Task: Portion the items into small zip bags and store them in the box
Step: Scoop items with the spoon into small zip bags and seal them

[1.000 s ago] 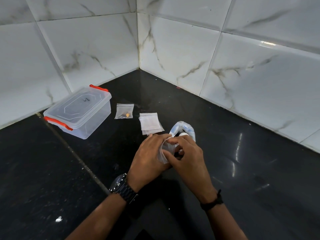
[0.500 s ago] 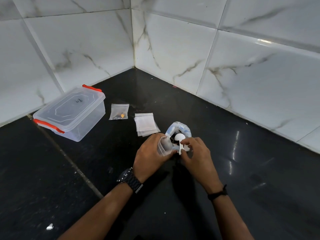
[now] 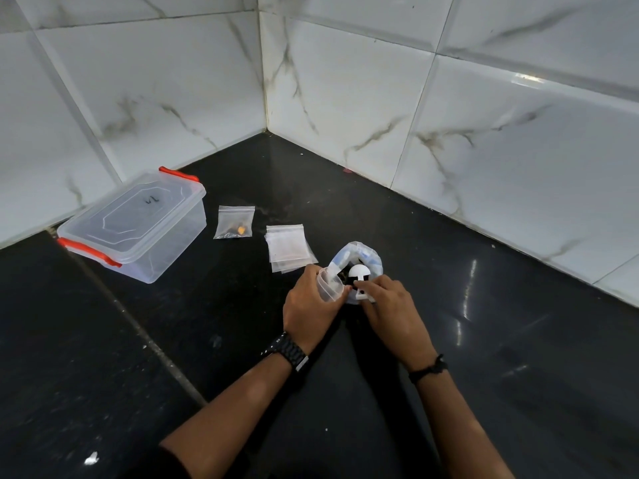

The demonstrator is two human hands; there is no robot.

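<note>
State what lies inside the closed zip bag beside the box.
Inside the zip bag a small orange piece and some dark bits show at the bottom. Too small to identify further.

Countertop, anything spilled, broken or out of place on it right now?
Nothing looks spilled or damaged. The lidded box, one filled zip bag and the stack of empty bags lie tidily. Only small white specks mark the black countertop, the largest near the front left; what they are I cannot tell.

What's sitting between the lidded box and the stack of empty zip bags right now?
In the head view, one filled zip bag lies flat on the black counter between the box and the stack of empty bags, touching neither.
</note>
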